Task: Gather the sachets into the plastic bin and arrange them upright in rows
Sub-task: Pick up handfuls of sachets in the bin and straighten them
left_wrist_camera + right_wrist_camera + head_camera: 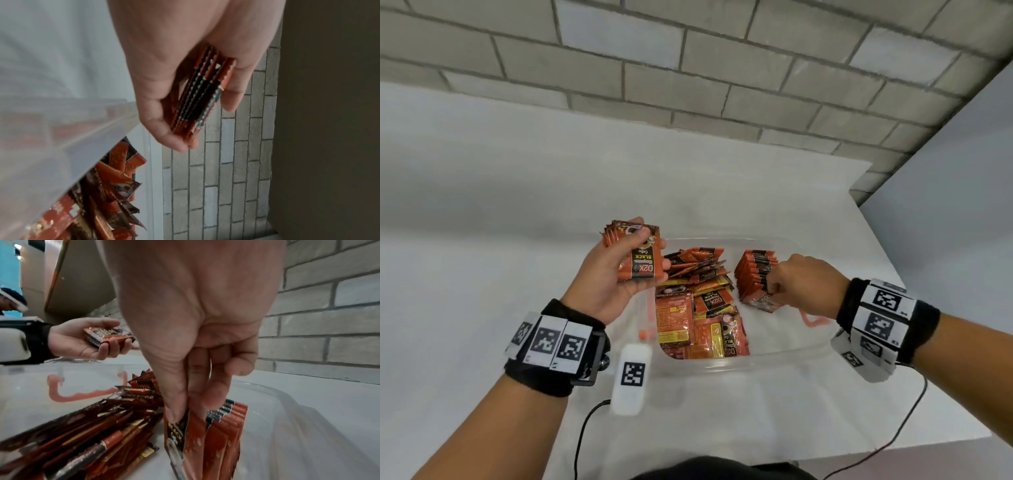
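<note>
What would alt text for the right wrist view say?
The right hand pinches the front sachet of an upright row standing in the clear plastic bin. A loose heap of sachets lies beside it, and the left hand holds a small stack behind.

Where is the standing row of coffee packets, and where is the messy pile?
standing row [755, 274], head view, on the packets' top edges.
messy pile [702, 318], head view, on a flat packet mid-heap.
</note>
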The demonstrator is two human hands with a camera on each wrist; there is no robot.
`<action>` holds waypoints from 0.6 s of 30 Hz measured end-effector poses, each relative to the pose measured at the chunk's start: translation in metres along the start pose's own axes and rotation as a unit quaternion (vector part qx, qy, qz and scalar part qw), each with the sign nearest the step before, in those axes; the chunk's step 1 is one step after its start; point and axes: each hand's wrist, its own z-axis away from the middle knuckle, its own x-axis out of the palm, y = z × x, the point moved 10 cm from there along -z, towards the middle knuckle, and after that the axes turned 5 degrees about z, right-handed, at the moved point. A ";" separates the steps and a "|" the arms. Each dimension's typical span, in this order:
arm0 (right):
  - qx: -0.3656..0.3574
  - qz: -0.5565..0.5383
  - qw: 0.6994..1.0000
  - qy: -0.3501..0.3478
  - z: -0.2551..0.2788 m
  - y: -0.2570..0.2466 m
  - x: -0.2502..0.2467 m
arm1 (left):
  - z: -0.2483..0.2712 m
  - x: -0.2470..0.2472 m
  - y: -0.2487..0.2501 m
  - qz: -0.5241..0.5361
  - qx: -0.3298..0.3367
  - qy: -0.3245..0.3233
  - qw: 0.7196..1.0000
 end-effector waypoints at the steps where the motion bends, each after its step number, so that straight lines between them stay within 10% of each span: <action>1: 0.000 0.009 1.000 -0.004 -0.002 -0.002 0.001 | 0.001 -0.001 0.000 0.003 0.000 0.001 1.000; 18: 0.013 0.096 0.995 -0.024 -0.016 0.000 0.010 | 0.001 -0.001 -0.009 -0.001 -0.013 0.001 1.000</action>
